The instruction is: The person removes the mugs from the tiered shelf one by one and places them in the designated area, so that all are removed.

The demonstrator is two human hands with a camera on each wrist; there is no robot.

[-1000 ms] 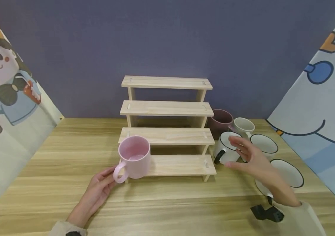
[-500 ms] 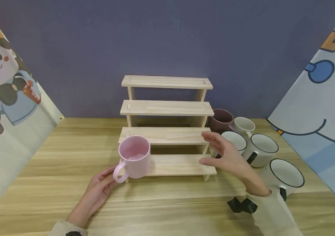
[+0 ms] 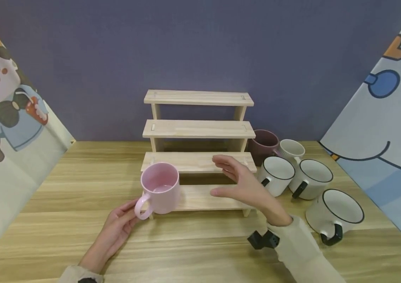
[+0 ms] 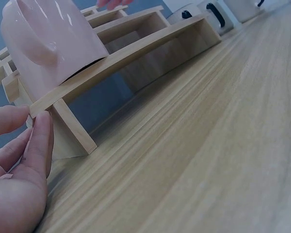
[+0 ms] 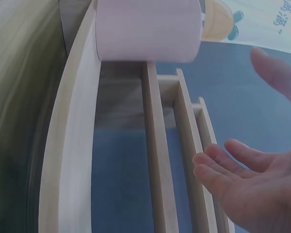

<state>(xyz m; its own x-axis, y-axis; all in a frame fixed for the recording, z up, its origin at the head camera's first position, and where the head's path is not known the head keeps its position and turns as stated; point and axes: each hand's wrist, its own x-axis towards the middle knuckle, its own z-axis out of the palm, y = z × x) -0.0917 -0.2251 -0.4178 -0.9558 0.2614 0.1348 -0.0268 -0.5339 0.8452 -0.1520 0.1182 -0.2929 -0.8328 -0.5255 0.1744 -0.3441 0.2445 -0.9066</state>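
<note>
A pink mug (image 3: 161, 188) stands on the left end of the lowest step of a four-tier wooden display shelf (image 3: 204, 198), handle toward the front left. Beside that handle, my left hand (image 3: 117, 226) pinches the end corner of the lowest board; the left wrist view shows thumb and fingers (image 4: 41, 141) at the board's edge, just below the mug. My right hand (image 3: 244, 184) hovers in front of the right half of the lower steps, fingers spread from the thumb and holding nothing. In the right wrist view its palm faces the boards.
Right of the shelf stand several mugs: a dark plum mug (image 3: 263, 146), a ribbed cream mug (image 3: 292, 149), and white black-rimmed mugs, the nearest being a large white mug (image 3: 334, 214) with a black handle. A dark blue wall (image 3: 200, 47) rises behind the wooden table (image 3: 90, 177).
My right hand has moved left, away from the white mugs, to in front of the shelf. My left hand and the pink mug have stayed in place.
</note>
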